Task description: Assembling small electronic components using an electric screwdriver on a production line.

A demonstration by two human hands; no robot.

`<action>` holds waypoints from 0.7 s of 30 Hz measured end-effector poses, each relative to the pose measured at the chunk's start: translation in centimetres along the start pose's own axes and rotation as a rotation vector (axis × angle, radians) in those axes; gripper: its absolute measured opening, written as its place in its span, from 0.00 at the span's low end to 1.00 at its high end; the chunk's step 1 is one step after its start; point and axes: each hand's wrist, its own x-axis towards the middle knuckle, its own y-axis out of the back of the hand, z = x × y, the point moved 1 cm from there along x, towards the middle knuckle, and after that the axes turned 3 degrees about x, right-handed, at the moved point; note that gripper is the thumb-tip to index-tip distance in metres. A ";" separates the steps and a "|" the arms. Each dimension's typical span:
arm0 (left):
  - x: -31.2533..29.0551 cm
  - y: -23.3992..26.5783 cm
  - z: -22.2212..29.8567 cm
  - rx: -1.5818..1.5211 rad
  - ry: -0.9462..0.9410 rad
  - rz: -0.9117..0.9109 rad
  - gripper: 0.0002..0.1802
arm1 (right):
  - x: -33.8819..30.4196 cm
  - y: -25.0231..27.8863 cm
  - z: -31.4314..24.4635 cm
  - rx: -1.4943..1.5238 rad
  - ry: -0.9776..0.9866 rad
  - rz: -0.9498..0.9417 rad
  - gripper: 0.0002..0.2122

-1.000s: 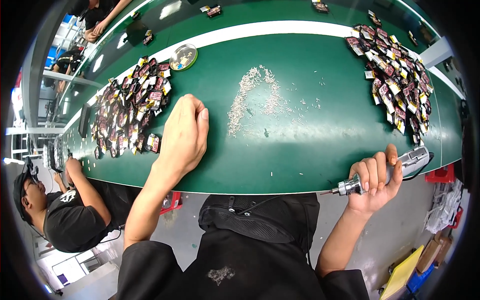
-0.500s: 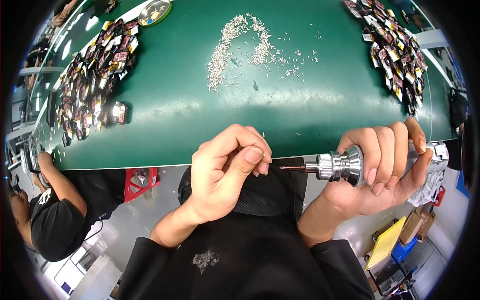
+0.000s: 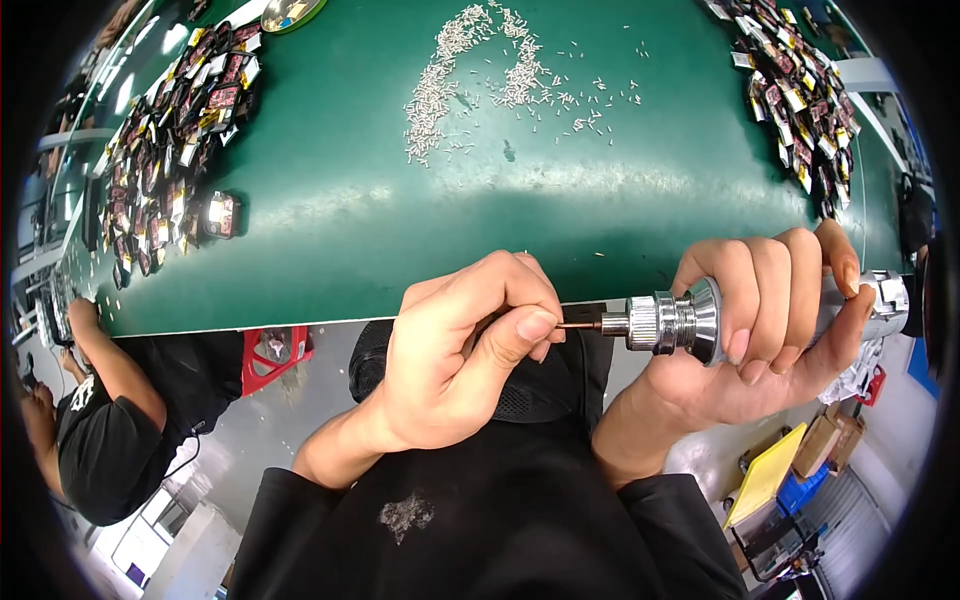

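Observation:
My left hand (image 3: 465, 350) is closed in a pinch, thumb against curled forefinger, just below the table's near edge. What it holds is mostly hidden; a tiny pale screw-like piece shows at the fingertips half a second ago. In my right hand (image 3: 765, 310) lies a silver electric screwdriver (image 3: 662, 322), held level with fingers wrapped round its body. Its thin coppery bit (image 3: 580, 325) points left, the tip meeting my left fingertips. Farther off, many small pale screw-like pieces (image 3: 432, 105) lie in a loose arch on the green table (image 3: 330, 240).
Heaps of small black boxy units with white and yellow labels, a left heap (image 3: 180, 140) and a right heap (image 3: 795, 95), flank the table. One unit (image 3: 222, 214) sits apart. A round dish (image 3: 290, 12) stands far left. Another person (image 3: 110, 420) sits at left, near a red stool (image 3: 275, 350).
The gap between the bit and my left fingertips has closed; my left hand moved right and the screwdriver shifted slightly left. The table view has shifted a little upward.

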 end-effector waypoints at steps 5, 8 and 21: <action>0.3 -0.4 -0.3 0.491 -0.359 0.076 0.06 | -0.2 0.6 0.0 -0.059 0.021 0.007 0.07; 0.4 -0.6 -1.0 0.470 -0.310 0.012 0.06 | -0.5 1.2 -0.2 -0.089 0.053 0.033 0.07; 2.0 4.2 2.9 0.814 -0.279 0.343 0.07 | 0.6 2.6 -0.1 0.057 0.125 0.113 0.09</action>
